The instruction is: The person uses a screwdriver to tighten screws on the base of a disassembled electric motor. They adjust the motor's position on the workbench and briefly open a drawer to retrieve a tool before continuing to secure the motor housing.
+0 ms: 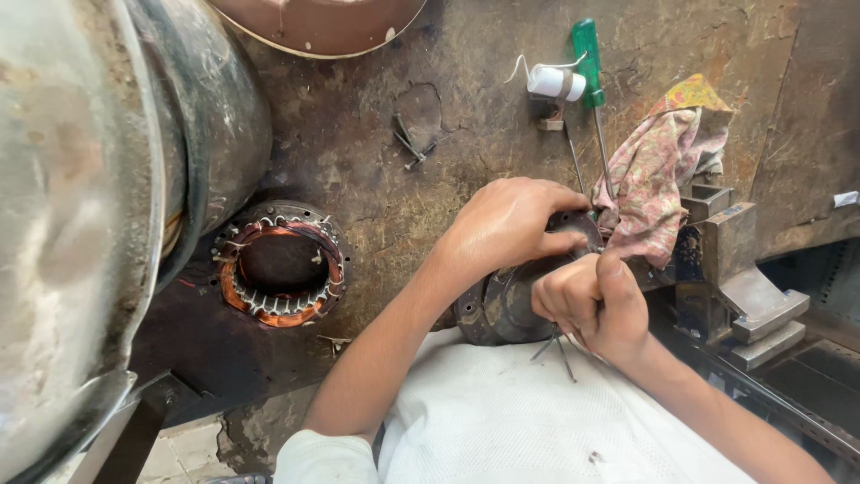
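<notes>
Rusty, pitted metal makes up the bench point(430, 161) — brown, scarred and stained, filling most of the view. Along the left runs a big drum point(81, 224), dull grey and curved, with a dark band round it. At the far edge sits part of a round copper-coloured pan point(322, 22) with a pale rim. On the right stands a grey steel vise point(730, 278), blocky, with flat stepped jaws. A crumpled rag point(658, 175), pink-patterned with a yellow corner, lies just left of the vise. Left of centre rests a stator point(280, 264), a ring of copper windings tied with pale lacing. Near the person, at the bench edge, is a dark round motor housing point(502, 305), greasy and cup-shaped, standing on edge. Far of it lies a screwdriver point(593, 99) with a green plastic handle and thin steel shaft, and beside that a small white capacitor point(555, 82) with white leads. A few loose screws point(410, 143) lie further left.

The left hand point(506, 224) reaches across from the near left, forearm bare, palm down over the top of the housing, fingers curled round its rim and gripping it. The right hand point(596, 300) comes in from the near right — clenched in a fist against the housing's right side, thumb pressed up along the rim. Thin metal pins point(557, 350) stick out below this fist; I cannot tell exactly how they are held.
</notes>
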The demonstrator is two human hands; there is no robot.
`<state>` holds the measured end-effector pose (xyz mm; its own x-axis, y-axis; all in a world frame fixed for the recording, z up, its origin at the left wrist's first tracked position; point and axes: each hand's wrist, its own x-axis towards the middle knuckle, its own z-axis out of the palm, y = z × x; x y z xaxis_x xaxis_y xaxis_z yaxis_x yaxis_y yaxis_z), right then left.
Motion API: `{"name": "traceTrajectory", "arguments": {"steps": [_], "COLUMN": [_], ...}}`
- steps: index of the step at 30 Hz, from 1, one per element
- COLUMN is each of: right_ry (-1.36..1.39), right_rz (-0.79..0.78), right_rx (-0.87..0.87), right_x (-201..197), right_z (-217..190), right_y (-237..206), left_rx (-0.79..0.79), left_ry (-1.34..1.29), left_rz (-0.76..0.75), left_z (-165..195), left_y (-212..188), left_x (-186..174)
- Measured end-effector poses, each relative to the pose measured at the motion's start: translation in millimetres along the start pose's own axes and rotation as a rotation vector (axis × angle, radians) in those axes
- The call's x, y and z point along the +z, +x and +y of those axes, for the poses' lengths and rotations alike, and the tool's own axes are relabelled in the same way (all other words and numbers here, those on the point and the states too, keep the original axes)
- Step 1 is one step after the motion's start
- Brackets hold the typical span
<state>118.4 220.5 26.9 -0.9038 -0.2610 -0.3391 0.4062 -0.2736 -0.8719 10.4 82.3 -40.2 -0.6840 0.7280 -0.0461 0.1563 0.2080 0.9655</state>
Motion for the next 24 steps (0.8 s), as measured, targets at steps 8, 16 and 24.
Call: {"name": "traceTrajectory", "arguments": {"steps": [8, 16, 24], "right_ry": [0.143, -0.049, -0.016], "right_rz": [0.126, 0.168, 0.215], "right_rx": [-0.041, 0.061, -0.053], "right_x": [3, 6, 11], "right_z": [-2, 6, 1], "right_y": [-4, 2, -3], "left_rx": [-0.036, -0.016, -0.058], "left_ry": [-0.032, -0.030, -0.034], "left_rz": [0.013, 0.020, 0.016], "left_z": [1, 0, 7], "left_y": [-3, -5, -6], "left_x": [-4, -5, -7]}}
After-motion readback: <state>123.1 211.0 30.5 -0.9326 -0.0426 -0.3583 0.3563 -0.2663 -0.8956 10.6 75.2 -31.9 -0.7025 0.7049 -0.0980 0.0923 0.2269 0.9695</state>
